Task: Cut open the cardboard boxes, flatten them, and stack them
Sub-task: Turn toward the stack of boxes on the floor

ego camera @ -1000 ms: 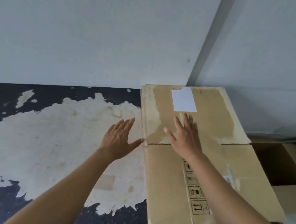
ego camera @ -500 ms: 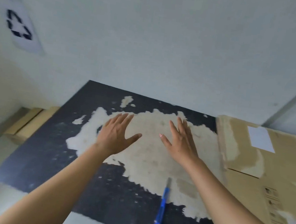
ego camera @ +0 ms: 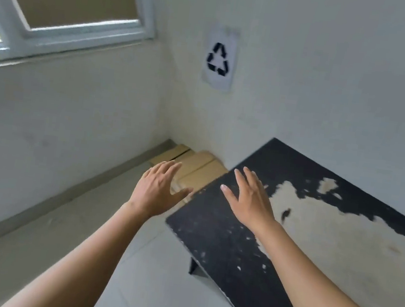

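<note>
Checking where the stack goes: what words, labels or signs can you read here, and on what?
Black three-arrow recycling sign, no words: on the white paper sheet on the wall.
On the flattened cardboard in the floor corner: no print shows.
No other text in view.

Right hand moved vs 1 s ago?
Yes. The right hand went left along the table, past the pale worn patch, and is now over its black left corner.

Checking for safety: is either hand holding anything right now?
No, the left hand and the right hand are both open with straight fingers, holding nothing.
</note>
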